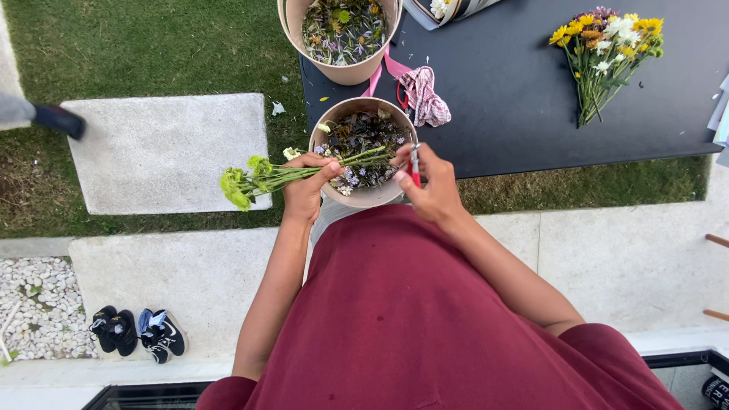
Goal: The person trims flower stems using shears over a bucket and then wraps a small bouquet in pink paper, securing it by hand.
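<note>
My left hand (305,188) grips a bunch of green-headed flowers (250,181) by the stems, blooms pointing left. The stem ends reach right over a tan round bucket (364,197) filled with cut stems and petals. My right hand (429,182) holds red-handled scissors (414,165) at the stem ends, above the bucket's right rim.
A second tan bucket (343,72) of trimmings stands on the edge of the dark table (516,83). A yellow and white bouquet (607,53) lies at the table's far right, a checked cloth (424,95) near the buckets. Grass, stone slabs (163,152) and shoes (137,330) lie below.
</note>
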